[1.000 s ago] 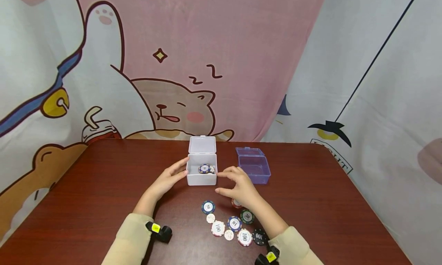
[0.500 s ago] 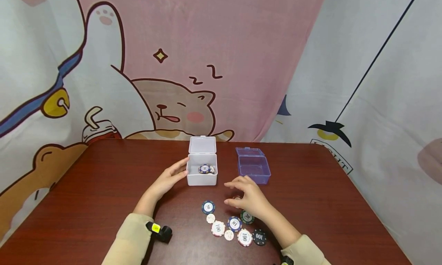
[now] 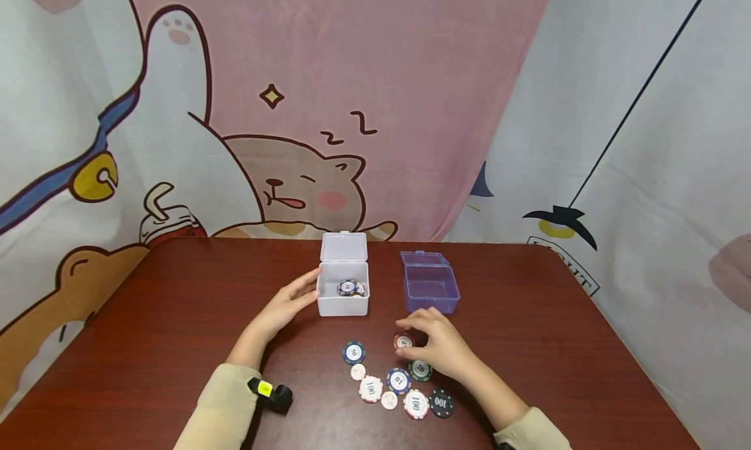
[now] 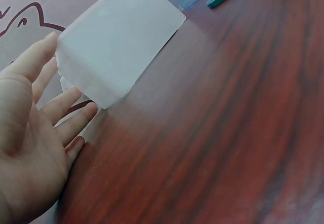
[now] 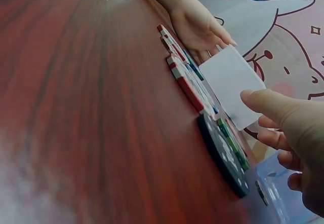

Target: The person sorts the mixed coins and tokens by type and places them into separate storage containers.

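Observation:
A white plastic box [image 3: 343, 301] stands open mid-table with a few chips [image 3: 349, 287] inside. My left hand [image 3: 308, 290] rests flat against its left wall, fingers straight; the left wrist view shows that hand [image 4: 45, 117] beside the box [image 4: 121, 36]. My right hand [image 3: 418, 338] is lower right of the box, fingers curled, thumb and fingertips pinching a red chip [image 3: 403, 341] that lies on the table. In the right wrist view the right hand [image 5: 298, 127] hovers past a dark green chip [image 5: 223, 153].
An open purple box [image 3: 431, 287] stands right of the white one. Several loose chips lie in front: blue [image 3: 354, 352], green [image 3: 420, 370], white-red [image 3: 371, 389], black [image 3: 441, 403]. The brown table [image 3: 176, 319] ends at a cartoon curtain behind.
My right hand has drawn back from the white box toward me and to the right, and come down on the red chip. The left hand and the boxes have stayed put.

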The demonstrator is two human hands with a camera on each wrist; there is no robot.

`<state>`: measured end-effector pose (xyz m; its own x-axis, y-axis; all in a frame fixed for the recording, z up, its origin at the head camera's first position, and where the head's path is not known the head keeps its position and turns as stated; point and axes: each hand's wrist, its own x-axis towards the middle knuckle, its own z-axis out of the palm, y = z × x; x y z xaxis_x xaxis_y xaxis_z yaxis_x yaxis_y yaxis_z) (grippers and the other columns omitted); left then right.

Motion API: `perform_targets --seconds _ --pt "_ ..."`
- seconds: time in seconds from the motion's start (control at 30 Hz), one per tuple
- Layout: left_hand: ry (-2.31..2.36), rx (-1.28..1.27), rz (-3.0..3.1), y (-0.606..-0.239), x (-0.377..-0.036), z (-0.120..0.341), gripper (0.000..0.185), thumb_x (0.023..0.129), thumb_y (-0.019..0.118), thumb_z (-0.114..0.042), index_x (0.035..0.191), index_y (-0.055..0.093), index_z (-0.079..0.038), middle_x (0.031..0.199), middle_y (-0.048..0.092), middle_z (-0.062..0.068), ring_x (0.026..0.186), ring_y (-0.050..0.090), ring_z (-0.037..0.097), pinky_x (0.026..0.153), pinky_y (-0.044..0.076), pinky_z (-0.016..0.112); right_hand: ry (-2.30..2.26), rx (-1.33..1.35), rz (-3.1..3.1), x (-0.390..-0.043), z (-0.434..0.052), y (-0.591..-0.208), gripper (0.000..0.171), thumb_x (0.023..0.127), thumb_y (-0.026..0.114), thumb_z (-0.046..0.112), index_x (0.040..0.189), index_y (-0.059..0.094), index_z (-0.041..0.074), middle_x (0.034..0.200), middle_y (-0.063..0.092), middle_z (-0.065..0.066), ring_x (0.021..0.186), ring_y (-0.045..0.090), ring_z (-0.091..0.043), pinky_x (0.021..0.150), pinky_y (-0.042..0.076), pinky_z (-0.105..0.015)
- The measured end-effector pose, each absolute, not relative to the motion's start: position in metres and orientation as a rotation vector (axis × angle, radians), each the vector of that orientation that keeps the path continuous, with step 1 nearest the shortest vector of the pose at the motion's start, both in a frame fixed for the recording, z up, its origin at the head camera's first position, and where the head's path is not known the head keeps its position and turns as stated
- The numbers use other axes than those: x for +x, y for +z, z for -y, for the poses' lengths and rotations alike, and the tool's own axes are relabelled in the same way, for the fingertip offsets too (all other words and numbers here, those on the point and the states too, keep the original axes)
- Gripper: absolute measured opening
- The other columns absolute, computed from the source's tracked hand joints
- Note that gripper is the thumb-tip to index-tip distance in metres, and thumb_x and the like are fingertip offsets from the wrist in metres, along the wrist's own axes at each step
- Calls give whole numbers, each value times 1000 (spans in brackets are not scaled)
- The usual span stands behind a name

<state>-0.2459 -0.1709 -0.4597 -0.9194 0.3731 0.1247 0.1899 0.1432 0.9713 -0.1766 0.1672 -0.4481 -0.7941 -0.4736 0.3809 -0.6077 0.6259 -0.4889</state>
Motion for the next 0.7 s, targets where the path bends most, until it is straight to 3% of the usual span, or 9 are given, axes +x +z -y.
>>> perform_targets --seconds 0.03,0.27,0.53,0.7 --pt "1879 558 -2263 -458 -245 170 53 98 53 -8 148 35 -7 149 36 18 132 37 38 106 27 53 900 876 2646 -176 -169 -449 48 70 86 32 111 72 12 101 64 7 99 54 -15 95 39 -46" --pt "1881 558 -2248 -451 -242 169 54 97 52 -4 148 32 1 148 32 25 132 34 45 105 26 57 887 835 2691 -175 -173 -453 47 69 86 33 110 72 13 100 64 9 91 49 -9 78 43 -34" --pt "1871 535 -2261 -458 -244 170 53 99 52 -8 149 34 -8 150 34 17 133 36 37 106 27 53 895 835 2683 -176 -174 -458 45 69 86 32 108 73 12 98 63 9 91 50 -10 80 44 -35" --pt "1883 567 -2256 -461 -246 171 54 98 51 -6 148 32 -3 149 32 22 132 35 42 105 25 56 894 830 2679 -176 -172 -460 43 70 86 29 107 73 10 96 63 8 89 50 -10 77 45 -33"
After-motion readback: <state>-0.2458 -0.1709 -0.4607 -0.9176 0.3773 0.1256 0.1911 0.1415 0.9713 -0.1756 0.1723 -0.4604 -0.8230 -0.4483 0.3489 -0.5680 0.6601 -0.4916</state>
